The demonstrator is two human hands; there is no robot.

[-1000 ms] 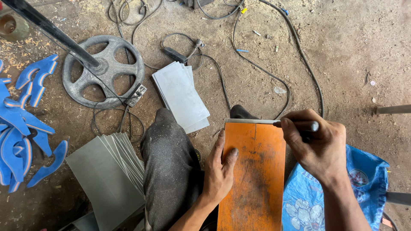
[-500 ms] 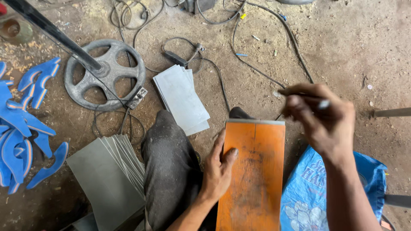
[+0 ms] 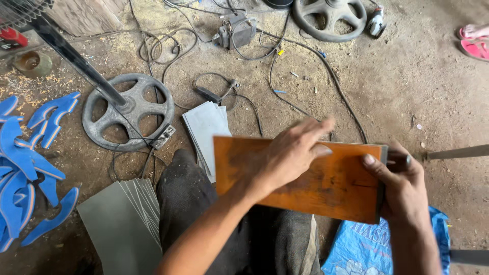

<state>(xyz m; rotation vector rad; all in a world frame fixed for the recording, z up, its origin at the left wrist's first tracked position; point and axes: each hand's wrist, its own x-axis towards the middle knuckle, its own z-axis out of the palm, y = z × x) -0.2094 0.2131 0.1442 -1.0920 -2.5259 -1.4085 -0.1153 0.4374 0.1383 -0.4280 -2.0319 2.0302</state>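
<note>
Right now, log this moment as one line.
left hand: flat on orange board | right hand: grips board's right end, pen-like tool between fingers | board: held level over lap | nearby: grey sheets

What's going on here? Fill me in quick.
A person sitting on a dirt floor holds an orange board crosswise over their lap. The left hand lies flat on its face; the right hand grips its right end, with a thin tool, perhaps a pencil, tucked in the fingers. Grey sheets are stacked to the left, blue cut-out shapes lie further left, and cables trail across the floor.
</note>
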